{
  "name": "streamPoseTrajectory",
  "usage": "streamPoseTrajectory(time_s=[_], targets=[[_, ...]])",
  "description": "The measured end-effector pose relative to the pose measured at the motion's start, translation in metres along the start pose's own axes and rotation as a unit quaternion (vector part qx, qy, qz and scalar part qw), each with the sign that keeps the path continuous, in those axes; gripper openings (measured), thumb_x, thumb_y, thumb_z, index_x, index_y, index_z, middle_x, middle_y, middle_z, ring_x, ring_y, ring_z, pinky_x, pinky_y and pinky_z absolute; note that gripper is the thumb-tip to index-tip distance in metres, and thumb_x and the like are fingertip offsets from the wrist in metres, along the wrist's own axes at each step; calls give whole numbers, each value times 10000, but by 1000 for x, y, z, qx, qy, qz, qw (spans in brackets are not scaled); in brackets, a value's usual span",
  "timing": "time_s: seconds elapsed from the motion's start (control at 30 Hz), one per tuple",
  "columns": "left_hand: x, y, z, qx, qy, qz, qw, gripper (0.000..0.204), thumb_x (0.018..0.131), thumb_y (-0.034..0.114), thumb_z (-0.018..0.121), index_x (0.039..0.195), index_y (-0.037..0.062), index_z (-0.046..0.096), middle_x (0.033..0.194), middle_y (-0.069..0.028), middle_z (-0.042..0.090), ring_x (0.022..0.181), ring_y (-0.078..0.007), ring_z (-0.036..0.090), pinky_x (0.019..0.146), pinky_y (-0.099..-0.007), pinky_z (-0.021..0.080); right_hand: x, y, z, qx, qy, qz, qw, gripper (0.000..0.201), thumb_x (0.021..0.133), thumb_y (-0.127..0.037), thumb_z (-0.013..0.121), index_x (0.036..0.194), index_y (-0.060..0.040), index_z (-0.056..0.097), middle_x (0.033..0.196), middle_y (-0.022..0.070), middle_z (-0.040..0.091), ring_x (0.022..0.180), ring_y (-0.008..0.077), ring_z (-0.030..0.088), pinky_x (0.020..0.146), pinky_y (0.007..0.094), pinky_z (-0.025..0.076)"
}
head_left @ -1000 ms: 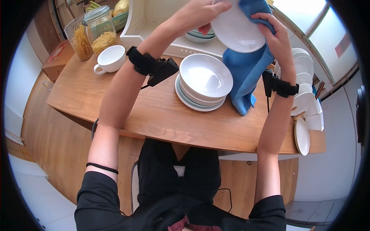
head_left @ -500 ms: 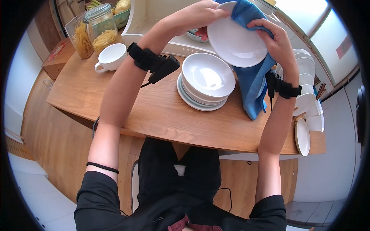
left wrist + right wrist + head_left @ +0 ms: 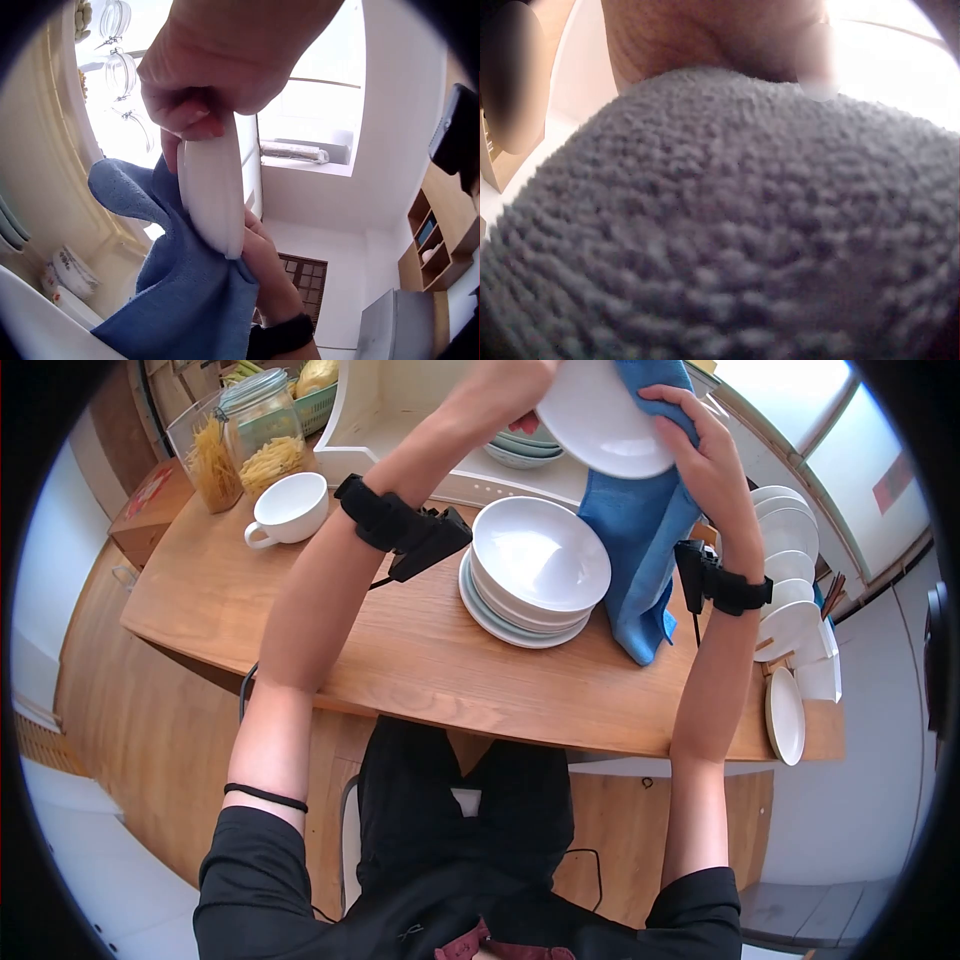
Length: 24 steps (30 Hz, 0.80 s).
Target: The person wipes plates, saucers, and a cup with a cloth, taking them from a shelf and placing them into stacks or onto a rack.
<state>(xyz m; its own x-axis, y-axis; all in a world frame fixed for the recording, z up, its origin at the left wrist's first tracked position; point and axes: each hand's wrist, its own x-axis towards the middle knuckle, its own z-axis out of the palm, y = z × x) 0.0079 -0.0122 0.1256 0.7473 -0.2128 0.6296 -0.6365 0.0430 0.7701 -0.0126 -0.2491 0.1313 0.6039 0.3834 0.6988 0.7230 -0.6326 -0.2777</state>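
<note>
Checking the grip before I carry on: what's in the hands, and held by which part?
A white dish, held by its rim: the left hand grips one edge, and the right hand holds the blue cloth against the other side.

We see plain white on the stack of bowls (image 3: 540, 555), with one pale blue-grey layer low in it. Beyond and right of that stack, we note a plain white plate (image 3: 605, 420) against a solid blue cloth (image 3: 638, 560). Left of the stack, we have a white cup (image 3: 292, 508) and pale yellow pasta (image 3: 272, 463). Far right of it, we find more white dishes (image 3: 788, 625). Beneath the stack, we see a brown table (image 3: 400, 670) with streaky wood grain; nearer us than the stack, the trousers (image 3: 400, 810) are black and the neckline (image 3: 462, 945) maroon.
</note>
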Motion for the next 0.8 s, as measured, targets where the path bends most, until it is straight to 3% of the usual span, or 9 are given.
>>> streamPoseTrajectory(time_s=[0.17,0.27,0.3,0.4,0.43,0.53,0.67,0.73,0.8], targets=[[1,-5,-6,-5,75,18,997,332,997,205,372,1054,-54,573,619,-52,555,385,-123,500,314,-266,381,-1,-9,15,-42,-19,33,998,285,998,-251,506,1230,-123,610,982,59,635,884,134,583,807,251,466],[8,-10,-7,-8,116,18,993,347,1008,215,364,1085,-63,557,629,-50,560,383,-116,500,314,-260,383,-3,-20,26,-49,-47,-27,997,299,965,-276,536,1170,-72,613,861,208,664,782,343,650,738,376,501],[9,-12,-7,14,120,39,992,345,1008,216,365,1092,-57,559,627,-50,562,391,-116,508,315,-256,383,-4,-24,29,-54,-67,-37,996,300,969,-277,525,1150,-57,619,920,216,673,878,383,649,793,406,498],[0,-6,-3,58,110,57,991,342,1007,216,372,1097,-49,568,629,-67,575,404,-134,524,332,-271,397,-4,-35,30,-26,-88,-24,995,299,969,-270,515,1138,-50,625,937,205,674,911,376,642,828,394,489],[-7,2,-2,80,101,55,990,342,1007,216,378,1096,-48,575,634,-85,587,411,-151,533,349,-290,411,-4,-32,28,-47,-90,-19,995,302,1005,-273,481,1201,-83,610,872,111,633,813,215,598,760,316,474],[-10,7,5,164,70,105,978,353,1007,236,403,1099,-55,580,675,-171,623,467,-231,595,425,-356,461,-1,-20,24,-70,-21,-18,997,294,963,-242,500,1150,-49,620,962,205,670,907,360,644,830,394,487],[-9,4,17,196,13,62,979,383,1011,274,412,1118,-56,574,728,-245,632,517,-305,631,483,-405,483,2,-3,22,-100,75,-21,992,268,967,-160,520,1210,-61,572,974,142,661,891,250,642,819,337,487],[-6,-13,22,263,-2,330,907,406,1016,311,401,1129,-36,578,817,-299,629,663,-329,676,563,-419,505,3,-22,23,-61,65,-18,996,356,902,-96,557,1235,23,514,1074,180,641,963,271,622,843,343,496],[-8,-11,24,241,-19,281,929,424,1029,336,376,1127,-20,584,883,-276,637,773,-298,678,647,-407,508,5,-35,31,-13,86,-124,989,297,855,7,521,1152,23,532,1051,183,637,957,306,622,869,354,478]])
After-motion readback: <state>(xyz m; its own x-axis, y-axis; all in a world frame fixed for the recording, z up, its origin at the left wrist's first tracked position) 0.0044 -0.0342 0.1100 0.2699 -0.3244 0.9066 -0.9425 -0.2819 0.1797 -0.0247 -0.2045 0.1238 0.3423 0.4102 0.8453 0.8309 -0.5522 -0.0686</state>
